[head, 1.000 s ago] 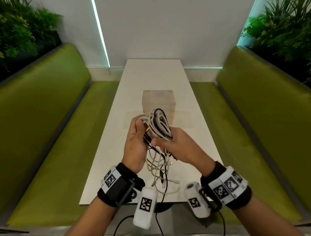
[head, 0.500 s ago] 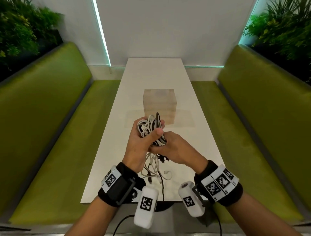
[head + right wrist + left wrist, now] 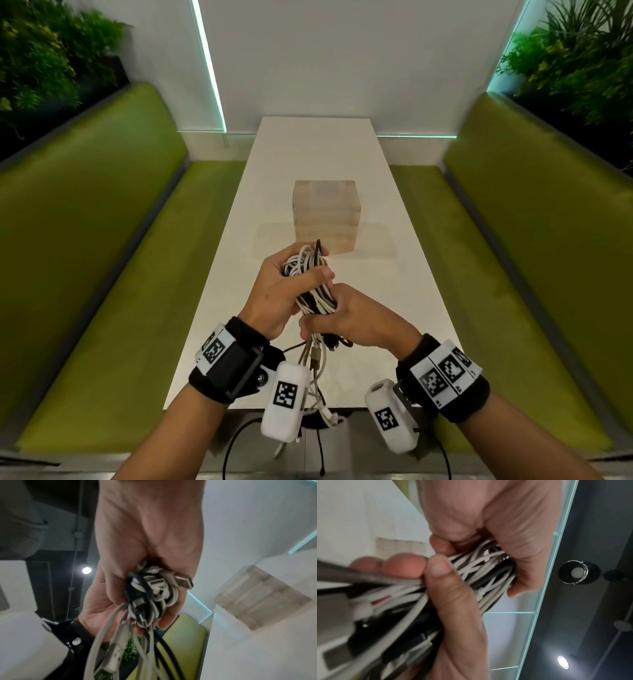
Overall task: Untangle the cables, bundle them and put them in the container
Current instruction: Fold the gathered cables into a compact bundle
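Note:
A bundle of white and black cables (image 3: 310, 277) is held over the near half of the white table (image 3: 394, 291). My left hand (image 3: 284, 291) grips its upper loops, with the thumb across them. Just below, my right hand (image 3: 356, 318) grips the gathered strands. Loose ends with plugs (image 3: 315, 363) hang past the table's near edge. The left wrist view shows fingers curled round the cables (image 3: 488, 572). In the right wrist view, USB plugs (image 3: 183, 581) stick out of the clump in my right hand (image 3: 145, 534). A translucent box container (image 3: 327, 219) stands beyond the hands.
Green benches (image 3: 113, 274) (image 3: 534, 274) run along both sides of the table. A white wall closes its far end and plants (image 3: 44, 65) stand behind the bench backs. The container (image 3: 260, 596) also shows in the right wrist view.
The tall loops have been squeezed down into my left hand, whose thumb closed over them. My right hand slid lower on the bundle, and the spread tails now hang gathered.

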`<state>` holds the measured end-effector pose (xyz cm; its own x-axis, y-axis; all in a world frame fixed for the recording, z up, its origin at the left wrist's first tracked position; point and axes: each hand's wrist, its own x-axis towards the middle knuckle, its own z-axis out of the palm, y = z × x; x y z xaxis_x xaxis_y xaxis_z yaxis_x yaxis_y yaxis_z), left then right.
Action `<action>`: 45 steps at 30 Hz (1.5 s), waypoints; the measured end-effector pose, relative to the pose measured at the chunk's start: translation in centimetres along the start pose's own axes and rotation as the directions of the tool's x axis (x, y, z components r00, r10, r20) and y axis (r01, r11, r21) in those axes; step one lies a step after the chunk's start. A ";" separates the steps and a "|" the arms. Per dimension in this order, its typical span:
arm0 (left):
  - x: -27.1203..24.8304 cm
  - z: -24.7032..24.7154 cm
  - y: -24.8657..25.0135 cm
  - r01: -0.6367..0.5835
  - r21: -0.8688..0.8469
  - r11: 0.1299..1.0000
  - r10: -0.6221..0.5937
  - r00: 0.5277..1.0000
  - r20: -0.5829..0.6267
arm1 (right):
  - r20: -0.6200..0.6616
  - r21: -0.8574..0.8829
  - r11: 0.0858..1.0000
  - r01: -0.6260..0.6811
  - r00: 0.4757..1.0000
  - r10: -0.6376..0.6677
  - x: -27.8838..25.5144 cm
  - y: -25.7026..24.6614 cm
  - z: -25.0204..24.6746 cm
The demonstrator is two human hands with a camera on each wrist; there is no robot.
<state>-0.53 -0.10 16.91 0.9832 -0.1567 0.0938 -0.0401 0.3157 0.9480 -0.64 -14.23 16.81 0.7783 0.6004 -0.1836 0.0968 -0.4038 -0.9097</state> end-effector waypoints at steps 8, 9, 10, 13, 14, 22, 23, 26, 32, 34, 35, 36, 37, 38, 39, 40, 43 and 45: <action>-0.4 0.8 0.1 -0.029 0.082 0.996 0.030 1.000 -0.004 | -0.067 0.034 0.999 0.033 0.997 -0.031 -0.1 0.5 1.1; -0.3 0.7 0.2 -0.033 0.102 0.994 0.034 0.999 -0.005 | -0.091 0.044 0.999 0.027 0.996 -0.023 -0.1 0.6 1.1; -0.3 0.6 0.2 -0.036 0.115 0.993 0.035 0.999 0.004 | -0.117 0.058 0.998 0.021 0.993 -0.014 -0.1 0.7 1.1; -0.1 -0.4 -0.3 0.014 0.092 0.996 -0.023 0.995 0.100 | -0.201 0.107 0.994 0.038 0.980 -0.015 -0.3 0.8 0.6; -0.2 -0.9 -0.9 0.048 0.110 0.993 -0.061 0.991 0.120 | -0.231 0.142 0.987 0.068 0.972 -0.034 -0.3 0.7 0.2; -2.5 0.4 -3.9 0.045 0.406 0.913 -0.133 0.972 0.193 | -0.438 0.395 0.861 0.319 0.890 -0.128 -0.8 -0.8 -2.0; -2.6 0.7 -3.7 0.039 0.415 0.909 -0.129 0.973 0.192 | -0.460 0.398 0.856 0.330 0.879 -0.125 -0.8 -0.8 -2.1; -2.6 0.5 -3.9 0.114 0.325 0.939 -0.180 0.967 0.182 | -0.511 0.402 0.843 0.359 0.851 -0.119 -0.8 -0.9 -2.1; -2.7 -0.6 -4.2 0.102 0.346 0.933 -0.189 0.955 0.228 | -0.618 0.377 0.841 0.387 0.782 -0.083 -0.9 -1.5 -3.2; -2.6 -0.7 -3.9 0.114 0.370 0.922 -0.215 0.946 0.243 | -0.632 0.366 0.845 0.391 0.771 -0.083 -1.0 -1.8 -3.7; -2.6 -0.7 -3.6 0.124 0.366 0.922 -0.228 0.940 0.255 | -0.636 0.342 0.855 0.390 0.766 -0.095 -1.1 -1.9 -3.9; -2.6 -0.8 -3.4 0.136 0.356 0.924 -0.240 0.934 0.266 | -0.638 0.306 0.868 0.391 0.761 -0.118 -1.2 -2.1 -4.2; -2.5 -0.9 -3.1 0.147 0.359 0.922 -0.255 0.928 0.274 | -0.636 0.274 0.880 0.388 0.760 -0.137 -1.3 -2.1 -4.7; -2.4 -1.1 -2.8 0.150 0.377 0.914 -0.266 0.923 0.277 | -0.625 0.249 0.891 0.379 0.766 -0.151 -1.4 -2.1 -5.2; -2.3 -1.2 -2.6 0.148 0.404 0.903 -0.276 0.919 0.281 | -0.603 0.222 0.905 0.363 0.780 -0.165 -1.6 -2.1 -5.8; -2.2 -1.3 -2.4 0.148 0.420 0.896 -0.286 0.914 0.289 | -0.572 0.176 0.925 0.336 0.800 -0.182 -1.8 -2.0 -6.4; -2.1 -1.6 -1.8 0.180 0.357 0.917 -0.295 0.908 0.298 | -0.427 -0.057 0.976 0.208 0.879 -0.212 -2.5 -2.1 -7.5; -2.0 -1.5 -1.5 0.185 0.298 0.936 -0.274 0.917 0.291 | -0.290 -0.232 0.970 0.070 0.947 -0.137 -3.0 -2.9 -7.9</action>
<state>-2.16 1.11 14.84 0.8605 -0.5023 -0.0851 0.0912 -0.0125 0.9958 1.65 -20.32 23.00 0.9038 0.4238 0.0590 0.2920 -0.5100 -0.8091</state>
